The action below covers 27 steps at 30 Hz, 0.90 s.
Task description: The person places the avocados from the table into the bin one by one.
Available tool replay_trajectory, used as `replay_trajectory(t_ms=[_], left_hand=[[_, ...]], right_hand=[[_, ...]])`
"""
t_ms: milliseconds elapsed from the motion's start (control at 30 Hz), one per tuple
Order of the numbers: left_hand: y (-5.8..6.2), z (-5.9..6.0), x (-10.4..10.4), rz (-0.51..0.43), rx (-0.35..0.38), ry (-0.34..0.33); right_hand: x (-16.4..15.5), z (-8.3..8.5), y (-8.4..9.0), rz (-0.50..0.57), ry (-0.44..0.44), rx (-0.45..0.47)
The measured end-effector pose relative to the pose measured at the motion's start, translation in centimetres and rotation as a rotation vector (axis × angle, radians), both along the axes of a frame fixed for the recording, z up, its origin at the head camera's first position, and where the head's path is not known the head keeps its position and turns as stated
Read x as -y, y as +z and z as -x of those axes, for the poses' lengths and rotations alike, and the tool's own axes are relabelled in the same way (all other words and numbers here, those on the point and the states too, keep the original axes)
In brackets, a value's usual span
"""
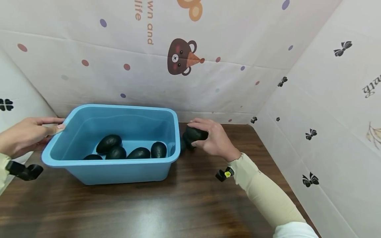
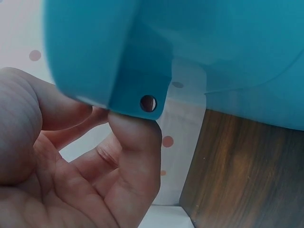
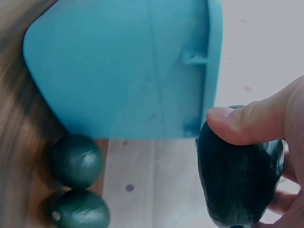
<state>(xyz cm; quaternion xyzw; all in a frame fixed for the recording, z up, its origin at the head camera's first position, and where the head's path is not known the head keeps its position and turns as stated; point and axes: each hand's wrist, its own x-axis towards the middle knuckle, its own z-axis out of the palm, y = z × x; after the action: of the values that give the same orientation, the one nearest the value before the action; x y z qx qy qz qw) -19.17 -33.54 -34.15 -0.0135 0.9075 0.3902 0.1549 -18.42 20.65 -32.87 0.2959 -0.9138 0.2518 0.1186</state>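
Holding: blue plastic tub (image 1: 119,172) contains five dark avocados (image 1: 108,143).
Right hand (image 1: 215,138): grips glossy dark-green avocado (image 1: 197,133).
Left hand (image 1: 26,135): pinches the tub's rim.

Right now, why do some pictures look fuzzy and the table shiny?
Head view: sharp, with a pale glare patch on the dark table. Left wrist view: the blue tub sits so close it blurs. Right wrist view: the two avocados on the table look soft and smeared.
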Motion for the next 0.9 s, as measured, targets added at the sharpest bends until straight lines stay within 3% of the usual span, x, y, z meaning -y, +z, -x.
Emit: replay_trajectory(t_ms=[467,900], left_hand=[[0.1,0.0,0.1,-0.011,0.010,-0.002],[0.3,0.1,0.0,-0.025,0.025,0.003]], right_hand=[[2.5,-1.4,2.9,0.034,0.104,-0.008],[5.0,-1.3,4.8,-0.001,0.247,-0.004]])
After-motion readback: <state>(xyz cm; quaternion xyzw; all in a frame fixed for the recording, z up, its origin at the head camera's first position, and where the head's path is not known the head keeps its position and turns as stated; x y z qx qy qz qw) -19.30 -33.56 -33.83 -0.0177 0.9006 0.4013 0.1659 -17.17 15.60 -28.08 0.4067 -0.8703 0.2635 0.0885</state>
